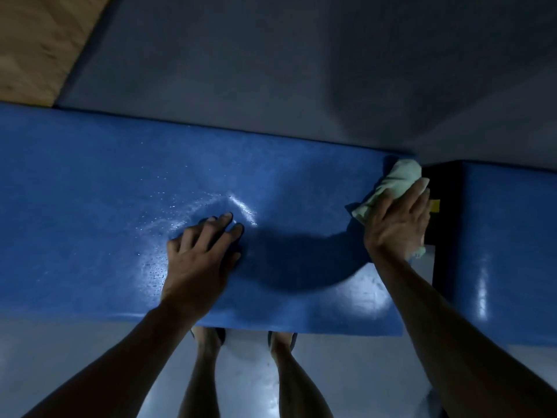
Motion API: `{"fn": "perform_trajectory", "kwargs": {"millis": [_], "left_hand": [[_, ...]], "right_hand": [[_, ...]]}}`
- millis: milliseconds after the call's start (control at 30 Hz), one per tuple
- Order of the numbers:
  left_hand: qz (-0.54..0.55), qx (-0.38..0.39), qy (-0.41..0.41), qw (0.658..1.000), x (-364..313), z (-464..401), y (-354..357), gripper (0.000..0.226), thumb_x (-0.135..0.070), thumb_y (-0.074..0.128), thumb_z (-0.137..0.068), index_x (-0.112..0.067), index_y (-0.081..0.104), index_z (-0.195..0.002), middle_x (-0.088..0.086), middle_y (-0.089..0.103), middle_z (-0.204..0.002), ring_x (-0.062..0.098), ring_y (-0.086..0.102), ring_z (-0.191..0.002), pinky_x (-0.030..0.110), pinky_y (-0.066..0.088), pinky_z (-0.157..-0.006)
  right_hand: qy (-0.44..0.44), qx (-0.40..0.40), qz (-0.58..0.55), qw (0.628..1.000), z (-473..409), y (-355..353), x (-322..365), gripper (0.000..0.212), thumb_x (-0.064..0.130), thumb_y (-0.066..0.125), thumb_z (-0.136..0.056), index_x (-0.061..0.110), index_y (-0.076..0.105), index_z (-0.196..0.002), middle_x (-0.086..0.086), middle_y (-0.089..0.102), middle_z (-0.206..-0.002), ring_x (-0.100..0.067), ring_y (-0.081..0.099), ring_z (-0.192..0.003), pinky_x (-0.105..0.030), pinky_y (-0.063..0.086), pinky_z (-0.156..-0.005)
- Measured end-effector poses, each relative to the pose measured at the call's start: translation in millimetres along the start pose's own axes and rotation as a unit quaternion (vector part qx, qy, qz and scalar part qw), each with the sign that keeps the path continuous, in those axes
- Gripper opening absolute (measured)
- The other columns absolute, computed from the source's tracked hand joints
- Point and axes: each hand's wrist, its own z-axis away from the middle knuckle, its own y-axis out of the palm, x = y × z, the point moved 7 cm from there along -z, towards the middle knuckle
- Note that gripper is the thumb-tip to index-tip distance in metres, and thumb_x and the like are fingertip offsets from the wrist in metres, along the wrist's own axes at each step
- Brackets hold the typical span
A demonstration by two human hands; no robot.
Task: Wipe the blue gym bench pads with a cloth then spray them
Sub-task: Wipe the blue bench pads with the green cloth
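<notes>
A long blue bench pad [90, 206] runs across the view, its surface wet with droplets near the middle. My left hand [200, 254] rests on the pad with fingers spread and slightly bent, holding nothing. My right hand [398, 221] presses a pale green cloth [394, 185] flat against the pad's right end, near the far corner. A second blue pad [509, 251] lies to the right, across a dark gap [443, 188]. No spray bottle is in view.
Grey floor [301, 70] lies beyond the bench, with a wooden floor patch [36, 46] at the far left. My legs and feet [244, 372] stand on the grey floor close under the bench's near edge. A small yellow tag [435, 205] shows in the gap.
</notes>
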Motion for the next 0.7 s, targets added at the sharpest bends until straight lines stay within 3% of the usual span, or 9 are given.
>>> {"fn": "perform_trajectory", "kwargs": {"millis": [167,333,433,500,633,700], "left_hand": [[0.005,-0.029,0.018,0.999,1.7,3.1,1.9,0.041,-0.040,0.055,-0.092,-0.028,0.065,-0.130,-0.005,0.056,-0.146,0.026,0.047,-0.120,0.044,0.036,-0.088],[0.005,-0.028,0.027,0.999,6.4,3.0,2.3,0.041,-0.039,0.062,-0.090,-0.030,0.065,-0.129,-0.006,0.056,-0.145,0.024,0.046,-0.118,0.041,0.033,-0.088],[0.020,-0.010,0.033,0.999,7.7,1.8,0.1,0.041,-0.039,0.060,-0.091,-0.031,0.063,-0.131,-0.006,0.056,-0.144,0.023,0.047,-0.119,0.041,0.034,-0.089],[0.044,-0.006,0.050,0.998,7.3,0.0,-4.9,0.040,-0.036,0.055,-0.094,-0.029,0.063,-0.132,-0.006,0.056,-0.144,0.023,0.048,-0.120,0.040,0.035,-0.089],[0.094,-0.020,0.072,0.993,20.0,-8.1,-30.8,0.043,-0.028,0.055,-0.095,-0.023,0.060,-0.137,-0.001,0.053,-0.147,0.026,0.050,-0.125,0.041,0.037,-0.095],[0.073,-0.028,0.055,0.995,41.4,-12.6,-44.6,0.049,-0.029,0.056,-0.094,-0.021,0.055,-0.142,0.002,0.048,-0.151,0.030,0.047,-0.129,0.044,0.036,-0.098]], "right_hand": [[-0.014,-0.033,0.060,0.998,13.9,8.6,38.7,0.074,0.048,0.018,-0.103,0.002,0.010,-0.160,-0.027,0.010,-0.166,-0.041,0.011,-0.155,-0.050,0.010,-0.127],[-0.104,-0.054,0.050,0.992,49.9,42.1,145.1,0.070,0.043,0.028,-0.101,-0.002,0.028,-0.156,-0.030,0.026,-0.161,-0.045,0.023,-0.151,-0.052,0.015,-0.125],[-0.115,0.011,0.067,0.991,76.2,67.3,201.1,0.072,0.043,0.027,-0.103,-0.003,0.017,-0.157,-0.028,0.016,-0.164,-0.041,0.011,-0.155,-0.050,0.006,-0.127],[-0.157,0.030,0.088,0.983,82.1,68.9,206.6,0.073,0.046,0.026,-0.103,-0.003,0.020,-0.157,-0.029,0.020,-0.163,-0.041,0.015,-0.153,-0.050,0.008,-0.127],[-0.380,-0.003,0.063,0.923,55.1,34.3,162.3,0.057,0.042,0.044,-0.103,0.005,0.050,-0.146,-0.022,0.052,-0.146,-0.041,0.051,-0.132,-0.050,0.035,-0.116],[-0.409,0.010,0.080,0.909,26.0,16.3,123.2,0.053,0.037,0.044,-0.103,0.009,0.049,-0.147,-0.018,0.051,-0.149,-0.038,0.049,-0.134,-0.049,0.037,-0.116]]}}
